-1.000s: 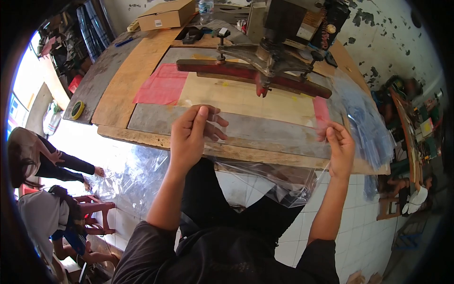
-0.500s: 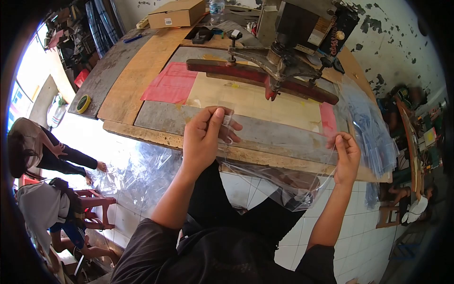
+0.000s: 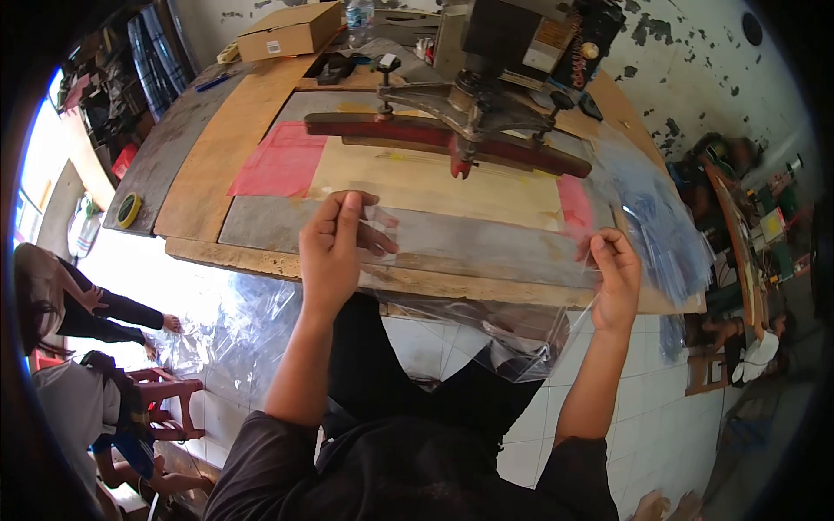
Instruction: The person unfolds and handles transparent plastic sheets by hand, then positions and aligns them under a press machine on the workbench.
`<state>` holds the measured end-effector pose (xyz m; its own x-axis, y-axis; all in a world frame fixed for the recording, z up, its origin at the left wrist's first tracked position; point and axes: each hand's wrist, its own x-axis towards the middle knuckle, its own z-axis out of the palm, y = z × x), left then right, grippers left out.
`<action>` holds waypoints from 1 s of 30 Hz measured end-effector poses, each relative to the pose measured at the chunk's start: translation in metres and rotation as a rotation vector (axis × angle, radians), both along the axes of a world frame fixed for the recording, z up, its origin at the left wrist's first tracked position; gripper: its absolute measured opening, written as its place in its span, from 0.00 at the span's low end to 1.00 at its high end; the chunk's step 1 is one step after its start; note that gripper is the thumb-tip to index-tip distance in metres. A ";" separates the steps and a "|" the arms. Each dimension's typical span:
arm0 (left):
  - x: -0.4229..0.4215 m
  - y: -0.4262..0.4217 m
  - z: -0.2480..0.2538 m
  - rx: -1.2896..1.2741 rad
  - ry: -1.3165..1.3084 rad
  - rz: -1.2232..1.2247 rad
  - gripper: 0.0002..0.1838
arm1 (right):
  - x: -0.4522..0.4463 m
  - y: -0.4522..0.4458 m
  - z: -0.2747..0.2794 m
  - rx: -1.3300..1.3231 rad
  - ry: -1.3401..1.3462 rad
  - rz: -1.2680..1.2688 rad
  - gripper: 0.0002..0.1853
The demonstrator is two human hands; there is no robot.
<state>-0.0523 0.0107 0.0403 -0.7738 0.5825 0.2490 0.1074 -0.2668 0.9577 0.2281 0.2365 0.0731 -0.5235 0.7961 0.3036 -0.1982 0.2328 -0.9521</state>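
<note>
A clear plastic sheet point(image 3: 469, 234) is stretched between my two hands over the table's front edge, and its lower part sags above my lap. My left hand point(image 3: 334, 247) pinches one upper corner between thumb and fingers. At the other end, my right hand point(image 3: 617, 273) is closed on the opposite corner. Just beyond the sheet is the press bed, with a cream-coloured strip point(image 3: 417, 187) and red patches point(image 3: 274, 161) at its ends. Above the bed hangs the long red bar point(image 3: 521, 154) of a press machine.
A pile of clear plastic sheets point(image 3: 660, 226) lies at the table's right side. Yellow tape point(image 3: 129, 210) sits at the left edge, and a cardboard box point(image 3: 291, 30) stands at the back. Plastic point(image 3: 239, 321) covers the floor at left, near seated people point(image 3: 74, 399).
The view has shifted slightly, so the table sits further left. My left hand has moved a little away from the right, and the sheet between them looks pulled flatter.
</note>
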 end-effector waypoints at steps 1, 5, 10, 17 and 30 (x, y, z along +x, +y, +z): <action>-0.001 0.002 -0.002 0.014 -0.015 0.008 0.19 | 0.000 -0.001 0.001 0.004 -0.003 -0.012 0.07; -0.006 0.005 -0.006 0.010 0.031 0.057 0.19 | 0.003 -0.003 0.005 0.055 -0.040 0.028 0.06; -0.010 0.003 -0.012 0.029 0.020 0.075 0.19 | 0.001 -0.013 0.014 0.059 -0.015 0.029 0.09; -0.015 -0.008 -0.012 0.061 0.082 0.096 0.17 | 0.009 -0.018 0.027 0.319 -0.247 0.167 0.13; -0.015 -0.013 -0.008 0.092 0.122 0.126 0.18 | 0.016 -0.028 0.052 0.538 -0.501 0.263 0.20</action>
<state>-0.0670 -0.0020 0.0321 -0.7999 0.4535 0.3931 0.2594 -0.3294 0.9079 0.2440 0.2086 0.1251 -0.8514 0.4368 0.2905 0.1126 0.6930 -0.7121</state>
